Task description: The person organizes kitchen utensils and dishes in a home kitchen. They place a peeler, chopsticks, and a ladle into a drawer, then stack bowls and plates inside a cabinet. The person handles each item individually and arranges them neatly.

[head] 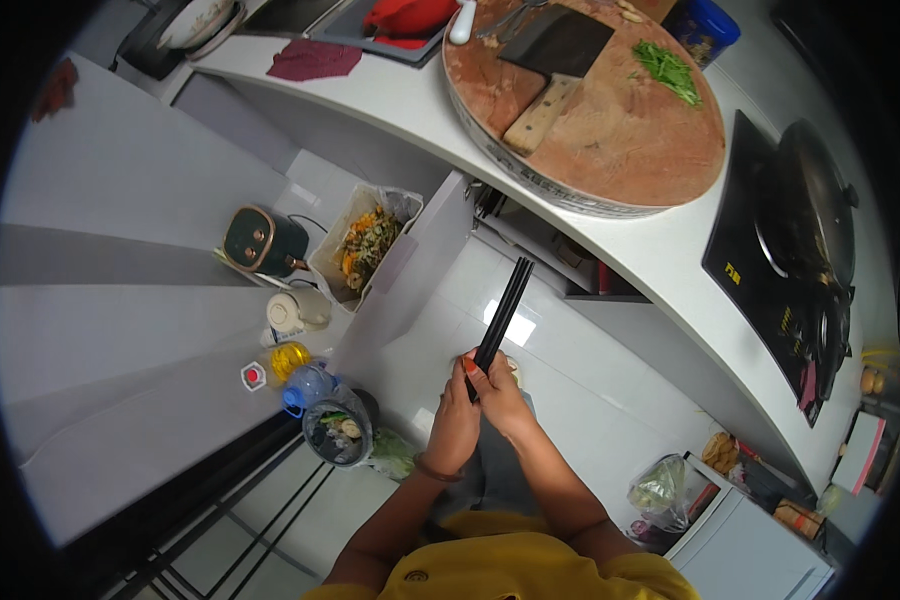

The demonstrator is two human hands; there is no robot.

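Observation:
A bundle of black chopsticks (504, 307) is held in both of my hands, low in front of my body, over the floor. My left hand (456, 416) grips the lower end, and my right hand (501, 394) closes round it from the other side. The chopsticks point away from me, towards an open cabinet drawer (540, 232) under the counter. Above it, on the counter, a round wooden chopping board (607, 150) bears a cleaver (559, 41) with a wooden handle and some chopped greens (667, 71).
An open cabinet door (420, 262) juts out beside a bin of food scraps (367, 251). A second bin (337, 431), an oil bottle (289, 361) and a kettle (296, 310) stand left. A lidded wok (814, 202) sits on the black hob (735, 232) at right.

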